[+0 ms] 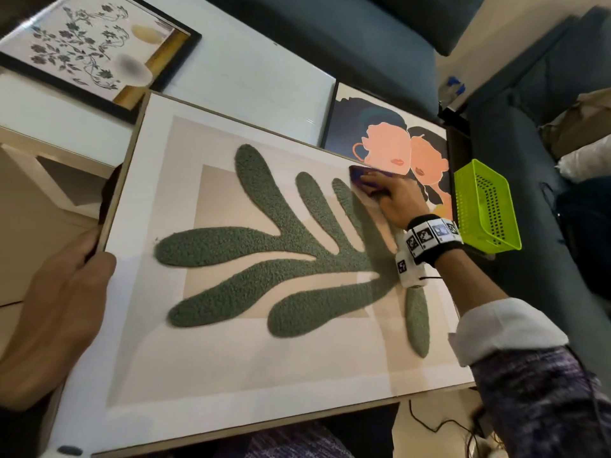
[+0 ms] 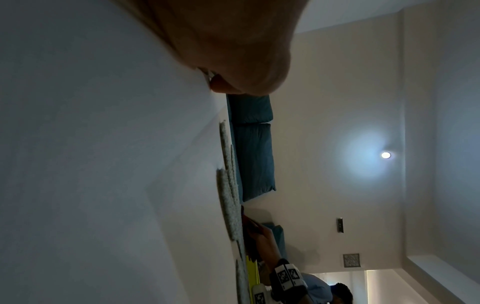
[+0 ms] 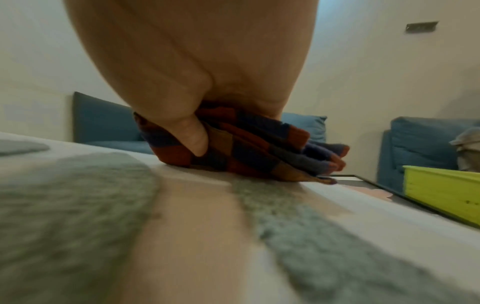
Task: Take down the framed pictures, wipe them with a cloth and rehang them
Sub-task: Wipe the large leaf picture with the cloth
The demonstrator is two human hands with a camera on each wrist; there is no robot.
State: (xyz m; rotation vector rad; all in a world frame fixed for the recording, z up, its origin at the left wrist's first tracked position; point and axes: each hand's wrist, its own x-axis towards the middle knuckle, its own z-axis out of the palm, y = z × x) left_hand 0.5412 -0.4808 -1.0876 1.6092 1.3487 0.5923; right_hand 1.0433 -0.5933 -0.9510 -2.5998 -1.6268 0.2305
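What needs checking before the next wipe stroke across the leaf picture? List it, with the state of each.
1. Left hand steadies the leaf picture at its left edge: ok, the grip wraps the frame edge.
2. Right hand has the cloth bunched under it: ok, thumb and fingers pinch it.
3. Cloth is in contact with the picture surface: ok, it presses down near the far edge.
4. Room at the far right for the stroke: not ok, the green basket and the faces picture lie close beside.
5. Picture lies flat and fully supported: cannot tell, its underside is hidden.
6. Surface already clean: cannot tell.
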